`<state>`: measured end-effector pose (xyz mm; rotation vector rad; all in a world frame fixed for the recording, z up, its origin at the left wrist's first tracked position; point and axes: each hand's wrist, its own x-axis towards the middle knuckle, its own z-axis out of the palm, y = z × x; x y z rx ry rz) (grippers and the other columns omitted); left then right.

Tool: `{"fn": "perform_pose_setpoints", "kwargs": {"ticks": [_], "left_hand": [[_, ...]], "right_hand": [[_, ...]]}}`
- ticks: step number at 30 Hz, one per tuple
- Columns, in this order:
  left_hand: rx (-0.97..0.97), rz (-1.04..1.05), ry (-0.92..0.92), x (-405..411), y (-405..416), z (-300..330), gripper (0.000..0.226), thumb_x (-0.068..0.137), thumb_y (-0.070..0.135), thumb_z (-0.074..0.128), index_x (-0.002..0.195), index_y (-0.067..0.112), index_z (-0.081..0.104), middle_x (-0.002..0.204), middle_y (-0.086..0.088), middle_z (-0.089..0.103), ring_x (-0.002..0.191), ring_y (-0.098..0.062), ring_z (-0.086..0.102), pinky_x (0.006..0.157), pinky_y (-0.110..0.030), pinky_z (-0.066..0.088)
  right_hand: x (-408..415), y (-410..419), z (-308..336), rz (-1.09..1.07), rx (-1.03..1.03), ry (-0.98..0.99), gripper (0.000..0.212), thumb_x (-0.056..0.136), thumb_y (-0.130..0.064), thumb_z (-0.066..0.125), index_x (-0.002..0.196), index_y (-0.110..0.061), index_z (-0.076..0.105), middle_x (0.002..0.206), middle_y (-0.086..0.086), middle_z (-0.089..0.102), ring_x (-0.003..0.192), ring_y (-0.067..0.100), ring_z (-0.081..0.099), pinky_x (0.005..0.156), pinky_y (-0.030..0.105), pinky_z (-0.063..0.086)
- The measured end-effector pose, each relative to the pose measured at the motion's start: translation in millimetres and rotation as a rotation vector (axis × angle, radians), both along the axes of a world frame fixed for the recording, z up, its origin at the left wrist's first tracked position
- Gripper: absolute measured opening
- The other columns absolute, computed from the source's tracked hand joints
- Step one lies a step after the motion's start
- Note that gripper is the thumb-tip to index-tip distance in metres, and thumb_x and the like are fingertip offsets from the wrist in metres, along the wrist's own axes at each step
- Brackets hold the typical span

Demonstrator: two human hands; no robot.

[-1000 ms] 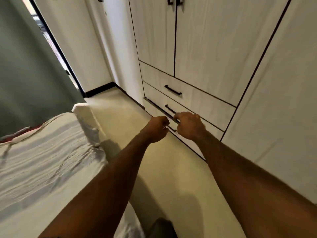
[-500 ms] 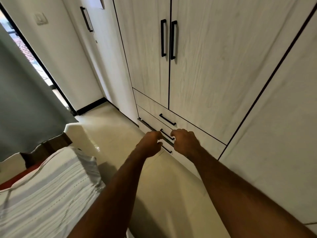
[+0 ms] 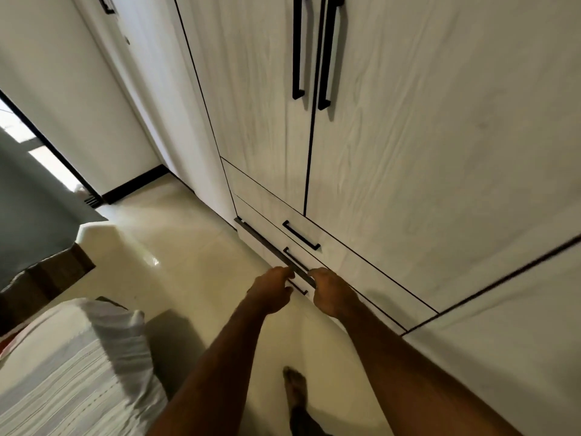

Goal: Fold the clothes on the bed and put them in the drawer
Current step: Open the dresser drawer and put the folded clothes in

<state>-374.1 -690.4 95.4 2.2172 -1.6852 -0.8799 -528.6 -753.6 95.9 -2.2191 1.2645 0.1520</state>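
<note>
Pale wardrobe doors (image 3: 408, 127) with black handles (image 3: 327, 55); cream floor (image 3: 195, 272); grey curtain (image 3: 28, 209)

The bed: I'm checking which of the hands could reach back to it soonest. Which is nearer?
Left. The left hand is at the bottom drawer on the side toward the bed; the right hand sits beyond it.

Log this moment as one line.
step: at drawer | left hand: on bottom drawer top edge | right hand: same edge | drawer: slightly open | clothes: none in hands

Head camera looks steeply down, close to the wardrobe (image 3: 408, 152).
</note>
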Motion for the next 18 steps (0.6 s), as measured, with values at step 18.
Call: {"fn": "perform_pose_setpoints", "kwargs": {"ticks": [18], "left_hand": [[0.083, -0.432, -0.33, 87.5, -182.8, -183.6, 0.09, 0.095, 0.02, 0.062, 0.16, 0.022, 0.0, 0.169, -0.002, -0.005, 0.155, -0.021, -0.004, 0.125, -0.046, 0.006]], "right_hand": [[95.6, -169.0, -166.6, -0.02, 0.072, 0.168, 0.086, 0.095, -0.013, 0.064, 0.16, -0.014, 0.007, 0.167, 0.009, 0.009, 0.152, 0.029, 0.017, 0.12, 0.039, 0.026]]}}
